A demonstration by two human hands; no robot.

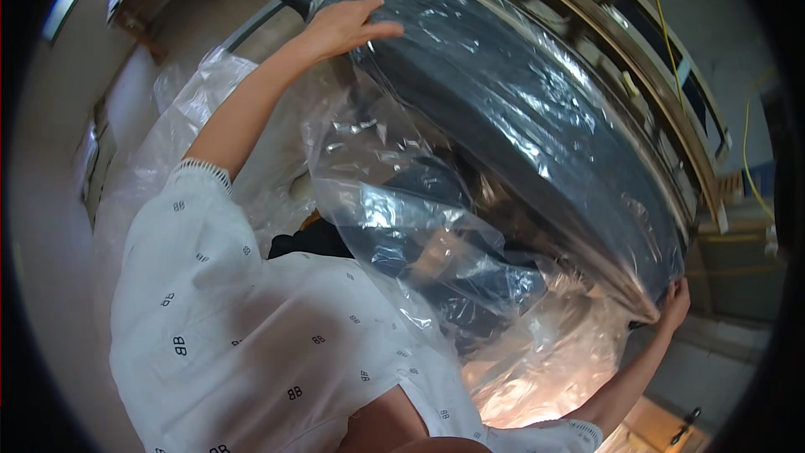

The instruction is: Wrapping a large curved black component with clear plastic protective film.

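A long, dark blue-grey padded piece [503, 109] lies across the view, covered in shiny clear plastic film [377, 201]. The film is wrinkled and hangs down in loose folds toward my body. My left hand [348, 27] rests on the film at the far left end of the piece, thumb and fingers apart. At the right end, my right hand [675, 306] has its fingers closed round the corner of the wrapped piece. Part of that hand's grip is hidden behind the edge. More dark material shows through the hanging film.
Behind the padded piece runs a wooden frame or rack [604, 59] with long rails. Yellow cords [665, 33] hang at the right. A wooden table [155, 0] with things on it stands at the far left. Loose plastic film [210, 92] billows beside my left arm.
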